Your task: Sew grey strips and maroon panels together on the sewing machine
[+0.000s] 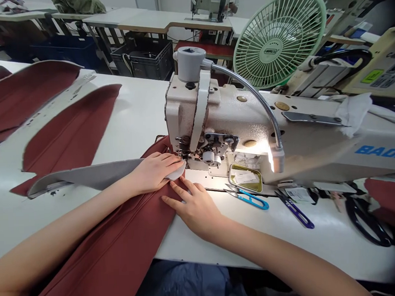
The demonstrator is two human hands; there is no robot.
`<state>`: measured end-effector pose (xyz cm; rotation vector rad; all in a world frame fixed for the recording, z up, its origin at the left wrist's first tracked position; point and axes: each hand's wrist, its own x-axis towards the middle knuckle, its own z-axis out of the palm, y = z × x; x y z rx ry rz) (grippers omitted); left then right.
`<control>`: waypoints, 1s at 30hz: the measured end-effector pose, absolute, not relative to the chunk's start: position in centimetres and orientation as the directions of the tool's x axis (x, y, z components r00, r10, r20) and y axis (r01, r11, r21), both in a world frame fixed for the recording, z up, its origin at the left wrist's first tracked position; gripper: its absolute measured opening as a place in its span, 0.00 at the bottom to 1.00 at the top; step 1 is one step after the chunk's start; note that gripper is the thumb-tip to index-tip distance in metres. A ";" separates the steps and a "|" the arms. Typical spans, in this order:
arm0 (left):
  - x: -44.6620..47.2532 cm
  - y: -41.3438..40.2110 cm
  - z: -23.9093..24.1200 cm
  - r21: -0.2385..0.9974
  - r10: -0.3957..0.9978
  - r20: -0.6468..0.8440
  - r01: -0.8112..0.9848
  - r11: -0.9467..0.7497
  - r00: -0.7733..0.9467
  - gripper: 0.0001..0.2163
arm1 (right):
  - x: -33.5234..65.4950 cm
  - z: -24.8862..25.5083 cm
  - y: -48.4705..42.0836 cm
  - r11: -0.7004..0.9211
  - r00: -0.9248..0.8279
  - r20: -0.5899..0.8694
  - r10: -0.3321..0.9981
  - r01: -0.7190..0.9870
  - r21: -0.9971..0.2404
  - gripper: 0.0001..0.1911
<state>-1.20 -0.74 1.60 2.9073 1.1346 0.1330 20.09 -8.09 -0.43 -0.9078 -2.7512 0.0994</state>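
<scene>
Dark red fabric (123, 250) with stitched seam lines runs from my lap up under the needle area of a sewing machine (196, 113). My left hand (154, 171) lies flat on a folded-over piece with a grey backing (104, 173), its fingertips close to the presser foot. Just to the right, my right hand (196, 206) rests with fingers spread on the red fabric, near the edge of the grey piece. Both hands press from above and grip nothing. The fabric directly under the needle is partly hidden by my left fingers.
Blue thread snips (251, 200) lie beside a small metal tray (245, 178) with white labels. Purple snips (297, 211) and black-handled scissors (367, 222) are farther right. More red panels (73, 126) lie at left. A green fan (278, 41) stands behind the machine, with its lamp (277, 158) lit.
</scene>
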 end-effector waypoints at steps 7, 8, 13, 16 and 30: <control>-0.6 -1.0 1.7 0.056 0.703 0.072 0.701 -0.711 0.708 0.23 | 20.7 -0.7 -8.1 0.808 -0.770 0.243 0.589 0.570 -0.153 0.20; -0.5 -1.1 1.7 0.055 0.706 0.067 0.704 -0.708 0.705 0.23 | 20.7 -0.7 -8.2 0.809 -0.770 0.249 0.587 0.567 -0.155 0.20; -0.4 -1.4 1.8 0.047 0.711 0.052 0.710 -0.703 0.701 0.24 | 20.7 -0.5 -8.2 0.812 -0.771 0.255 0.583 0.559 -0.166 0.20; -0.4 -1.2 1.6 0.035 0.702 0.066 0.702 -0.712 0.709 0.23 | 20.8 -0.5 -8.1 0.808 -0.770 0.244 0.589 0.564 -0.170 0.20; -1.4 -1.9 1.9 0.093 0.642 0.144 0.635 -0.767 0.753 0.23 | 20.6 -0.3 -9.2 0.819 -0.787 0.242 0.567 0.571 -0.061 0.18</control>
